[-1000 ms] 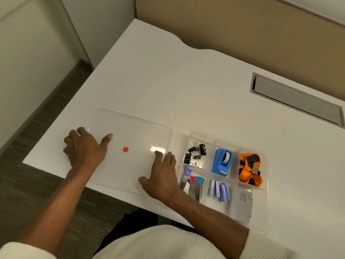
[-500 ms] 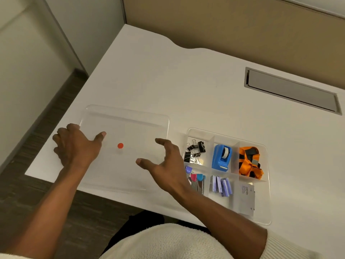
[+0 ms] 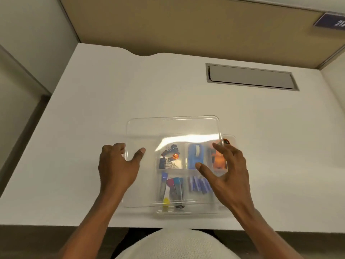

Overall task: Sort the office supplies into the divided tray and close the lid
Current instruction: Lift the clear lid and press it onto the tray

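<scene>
The clear lid (image 3: pixel 173 128) hangs above the divided tray (image 3: pixel 188 214), shifted a little left of it and covering most of it. My left hand (image 3: pixel 117 165) grips the lid's left edge, thumb on top. My right hand (image 3: pixel 226 171) holds the lid's right edge, fingers spread. Through the lid I see black binder clips (image 3: pixel 169 157), a blue tape dispenser (image 3: pixel 195 157), an orange strap (image 3: pixel 218 159), pens (image 3: pixel 172 189) and blue-purple staple boxes (image 3: pixel 198 184). A small orange-red dot (image 3: pixel 175 156) marks the lid.
The white desk (image 3: pixel 93 128) has a grey cable hatch (image 3: pixel 251 77) at the back right. A tan partition (image 3: pixel 186 25) stands behind the desk. The desk's front edge runs just below the tray, above my white top (image 3: pixel 173 245).
Both hands have lifted the lid from the desk at the left and carried it right, over the tray. The view has also shifted to centre on the tray.
</scene>
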A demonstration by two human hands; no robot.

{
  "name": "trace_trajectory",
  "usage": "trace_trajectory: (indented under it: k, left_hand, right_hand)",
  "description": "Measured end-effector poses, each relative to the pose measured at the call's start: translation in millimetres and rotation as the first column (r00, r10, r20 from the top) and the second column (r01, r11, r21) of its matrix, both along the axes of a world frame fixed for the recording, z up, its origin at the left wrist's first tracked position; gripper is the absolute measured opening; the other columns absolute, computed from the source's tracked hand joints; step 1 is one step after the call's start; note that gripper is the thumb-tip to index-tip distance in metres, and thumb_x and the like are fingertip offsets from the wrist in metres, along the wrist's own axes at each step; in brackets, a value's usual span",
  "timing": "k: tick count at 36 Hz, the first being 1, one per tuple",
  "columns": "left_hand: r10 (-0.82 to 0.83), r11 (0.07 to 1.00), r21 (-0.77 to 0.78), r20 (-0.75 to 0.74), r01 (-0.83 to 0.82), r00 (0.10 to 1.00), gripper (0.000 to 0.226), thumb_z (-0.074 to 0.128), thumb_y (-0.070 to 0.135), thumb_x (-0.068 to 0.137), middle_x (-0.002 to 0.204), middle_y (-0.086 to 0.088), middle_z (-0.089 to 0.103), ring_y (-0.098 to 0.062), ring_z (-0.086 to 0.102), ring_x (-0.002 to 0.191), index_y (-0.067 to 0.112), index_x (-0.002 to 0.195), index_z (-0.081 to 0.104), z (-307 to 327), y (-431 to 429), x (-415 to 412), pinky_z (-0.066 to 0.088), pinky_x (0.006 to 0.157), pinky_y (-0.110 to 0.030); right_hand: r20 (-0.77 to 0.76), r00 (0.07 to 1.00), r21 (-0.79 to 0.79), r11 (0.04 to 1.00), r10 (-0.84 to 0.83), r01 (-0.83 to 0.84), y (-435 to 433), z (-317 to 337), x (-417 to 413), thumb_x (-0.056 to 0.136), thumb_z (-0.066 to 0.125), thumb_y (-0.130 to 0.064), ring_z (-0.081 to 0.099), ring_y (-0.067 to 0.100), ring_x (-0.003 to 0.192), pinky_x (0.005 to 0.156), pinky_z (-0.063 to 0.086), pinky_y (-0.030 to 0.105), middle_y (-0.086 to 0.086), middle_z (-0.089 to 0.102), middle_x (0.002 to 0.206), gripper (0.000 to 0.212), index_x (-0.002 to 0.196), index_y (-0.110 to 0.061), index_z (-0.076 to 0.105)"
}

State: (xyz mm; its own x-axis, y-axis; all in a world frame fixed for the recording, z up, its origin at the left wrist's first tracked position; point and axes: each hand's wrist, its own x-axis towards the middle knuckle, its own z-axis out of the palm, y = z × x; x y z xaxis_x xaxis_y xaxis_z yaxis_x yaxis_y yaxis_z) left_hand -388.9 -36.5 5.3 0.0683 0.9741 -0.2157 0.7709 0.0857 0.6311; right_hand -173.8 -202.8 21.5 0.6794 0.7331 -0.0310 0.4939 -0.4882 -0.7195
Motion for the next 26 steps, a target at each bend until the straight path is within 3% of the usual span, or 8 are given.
trace_trajectory:
  k: [5, 8, 17, 20, 24, 26]
  left_hand:
    - [-0.128, 0.991, -0.052, -0.025, 0.126, 0.991, 0.074, 0.075, 0.055, 0.084, 0.130, -0.008, 0.055, -0.027, 0.060, 0.118, 0.011, 0.141, 0.056, -15.6, -30.1, 39.8, 0.052, 0.089, -0.035]
    - [-0.182, 0.983, -0.049, -0.061, 0.179, 0.981, 0.077, 0.075, 0.055, 0.084, 0.128, -0.009, 0.054, -0.029, 0.055, 0.121, 0.008, 0.142, 0.053, -25.9, -43.4, 52.6, 0.055, 0.093, -0.040]
    - [-0.235, 0.970, 0.008, -0.223, 0.242, 0.946, 0.067, 0.077, 0.048, 0.084, 0.121, -0.012, 0.054, -0.030, 0.049, 0.119, 0.007, 0.133, 0.057, -45.0, -61.6, 67.2, 0.054, 0.091, -0.041]
    - [-0.215, 0.974, 0.024, -0.211, 0.225, 0.953, 0.052, 0.074, 0.041, 0.089, 0.114, -0.011, 0.056, -0.029, 0.051, 0.112, 0.009, 0.128, 0.061, -48.6, -60.1, 66.4, 0.054, 0.091, -0.043]
    - [-0.185, 0.978, 0.062, -0.191, 0.200, 0.964, 0.038, 0.072, 0.029, 0.093, 0.110, -0.011, 0.058, -0.029, 0.053, 0.108, 0.008, 0.123, 0.063, -50.8, -61.4, 68.7, 0.053, 0.085, -0.041]
    - [-0.162, 0.981, 0.079, -0.185, 0.179, 0.969, 0.032, 0.071, 0.022, 0.094, 0.110, -0.012, 0.059, -0.030, 0.055, 0.107, 0.006, 0.121, 0.064, -52.1, -62.2, 69.6, 0.049, 0.081, -0.038]
  right_hand:
    - [0.054, 0.998, -0.066, 0.997, -0.044, 0.048, -33.4, -11.8, 38.0, 0.069, 0.075, -0.066, 0.046, 0.020, 0.132, 0.101, 0.050, 0.040, 0.002, 0.048, 0.146, 0.076, 0.134, -0.030, 0.060]
    - [0.091, 0.996, -0.101, 0.994, -0.018, 0.027, -48.1, -26.9, 50.6, 0.072, 0.083, -0.054, 0.043, 0.020, 0.134, 0.095, 0.046, 0.031, 0.002, 0.044, 0.148, 0.073, 0.136, -0.031, 0.058]
    - [0.063, 0.998, -0.145, 0.989, 0.031, -0.022, -70.0, -60.2, 65.1, 0.073, 0.082, -0.057, 0.039, 0.019, 0.138, 0.100, 0.046, 0.032, 0.001, 0.039, 0.151, 0.076, 0.140, -0.036, 0.053]
    - [0.079, 0.995, -0.152, 0.987, 0.059, -0.046, -73.0, -66.8, 65.1, 0.073, 0.081, -0.057, 0.038, 0.021, 0.139, 0.099, 0.043, 0.029, 0.004, 0.036, 0.153, 0.077, 0.141, -0.034, 0.052]
    - [0.134, 0.986, -0.199, 0.977, 0.102, -0.074, -72.4, -70.9, 63.6, 0.075, 0.077, -0.060, 0.037, 0.028, 0.141, 0.097, 0.054, 0.044, 0.008, 0.031, 0.155, 0.081, 0.144, -0.027, 0.051]
    - [0.158, 0.980, -0.218, 0.972, 0.120, -0.084, -72.8, -72.0, 61.4, 0.078, 0.065, -0.069, 0.035, 0.031, 0.142, 0.094, 0.057, 0.050, 0.009, 0.029, 0.157, 0.083, 0.146, -0.026, 0.048]
